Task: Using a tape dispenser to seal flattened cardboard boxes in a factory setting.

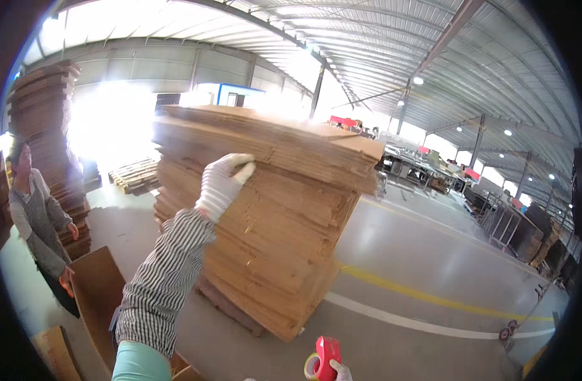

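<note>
A tall stack of flattened cardboard boxes (291, 222) stands in front of me, leaning a little. My left hand (224, 184), in a white glove, reaches up to its near side, with fingers and thumb pinched at the edge of an upper cardboard sheet. At the lower edge my right hand (343, 372), partly cut off, grips a red tape dispenser (327, 355) with a roll of tape on it. Below my left forearm an open cardboard box (99, 276) is partly hidden by my sleeve.
A person (33, 209) stands at the left, one hand at the open box. Behind them rises another cardboard stack (46, 120). Wooden pallets (133, 175) lie farther back. A hand truck (510, 330) stands at the right, and workbenches (424, 168) line the far side.
</note>
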